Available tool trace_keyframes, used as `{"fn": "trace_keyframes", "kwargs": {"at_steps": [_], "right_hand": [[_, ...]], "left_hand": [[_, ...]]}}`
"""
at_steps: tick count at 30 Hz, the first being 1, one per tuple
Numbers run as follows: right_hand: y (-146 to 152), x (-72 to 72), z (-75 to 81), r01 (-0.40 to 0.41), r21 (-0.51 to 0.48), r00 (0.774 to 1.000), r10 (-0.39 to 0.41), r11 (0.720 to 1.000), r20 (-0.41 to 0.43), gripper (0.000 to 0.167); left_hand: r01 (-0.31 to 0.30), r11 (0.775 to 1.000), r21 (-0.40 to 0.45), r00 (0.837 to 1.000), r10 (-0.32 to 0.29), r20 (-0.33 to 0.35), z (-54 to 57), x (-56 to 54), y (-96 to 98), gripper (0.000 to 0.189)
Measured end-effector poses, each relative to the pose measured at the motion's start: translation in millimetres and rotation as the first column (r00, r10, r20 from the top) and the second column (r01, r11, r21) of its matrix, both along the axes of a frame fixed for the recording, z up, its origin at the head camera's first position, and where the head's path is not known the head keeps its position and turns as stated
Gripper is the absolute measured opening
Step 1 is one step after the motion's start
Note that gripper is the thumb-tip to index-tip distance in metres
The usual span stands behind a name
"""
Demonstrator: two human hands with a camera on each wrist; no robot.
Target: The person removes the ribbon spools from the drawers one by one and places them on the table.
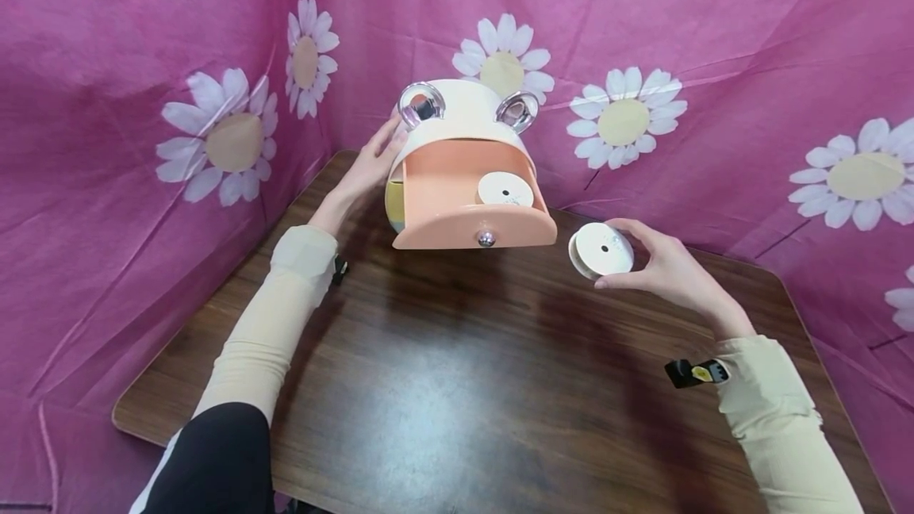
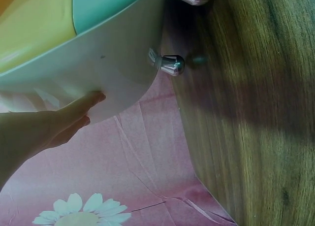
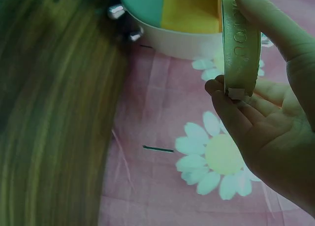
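A rounded white drawer box (image 1: pixel 457 101) with two chrome rings on top stands toward the back of the table. Its peach drawer (image 1: pixel 474 227), with a chrome knob, is pulled out and contains a white ribbon spool (image 1: pixel 505 187) at its right end. My left hand (image 1: pixel 373 163) rests with extended fingers against the box's left side; in the left wrist view the fingertips (image 2: pixel 96 97) touch the white wall. To the right of the drawer, above the table, my right hand (image 1: pixel 664 264) holds a second ribbon spool (image 1: pixel 604 249) between thumb and fingers. Embossed lettering shows on its pale ribbon (image 3: pixel 241 48).
Yellow (image 3: pixel 189 12) and green (image 3: pixel 142 7) drawer fronts show lower on the box, which has short chrome feet (image 2: pixel 172 64). Beneath lies a brown wooden table (image 1: pixel 428 387). A pink curtain (image 1: pixel 400 14) with white daisies surrounds its back and sides.
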State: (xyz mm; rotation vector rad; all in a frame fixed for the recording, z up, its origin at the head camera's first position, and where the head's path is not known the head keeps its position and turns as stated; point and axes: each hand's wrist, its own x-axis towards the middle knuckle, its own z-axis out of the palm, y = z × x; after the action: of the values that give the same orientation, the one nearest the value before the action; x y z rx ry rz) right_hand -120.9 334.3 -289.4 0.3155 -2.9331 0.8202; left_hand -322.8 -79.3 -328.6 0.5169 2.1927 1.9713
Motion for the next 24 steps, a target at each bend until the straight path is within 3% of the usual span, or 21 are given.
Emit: {"fn": "trace_keyframes", "kwargs": {"at_steps": [13, 24], "right_hand": [[-9, 5.6, -37.4, -0.056, -0.016, 0.998, 0.057, 0.998, 0.01, 0.079], [-23, 10.1, -82.7, -0.086, -0.004, 0.996, 0.086, 0.996, 0.004, 0.083]], "left_hand": [[-0.009, 1.0, -0.002, 1.0, 0.009, -0.004, -2.1, 0.5, -0.2, 0.062], [-0.013, 1.0, 0.008, 1.0, 0.013, -0.004, -2.7, -1.0, 1.2, 0.061]]}}
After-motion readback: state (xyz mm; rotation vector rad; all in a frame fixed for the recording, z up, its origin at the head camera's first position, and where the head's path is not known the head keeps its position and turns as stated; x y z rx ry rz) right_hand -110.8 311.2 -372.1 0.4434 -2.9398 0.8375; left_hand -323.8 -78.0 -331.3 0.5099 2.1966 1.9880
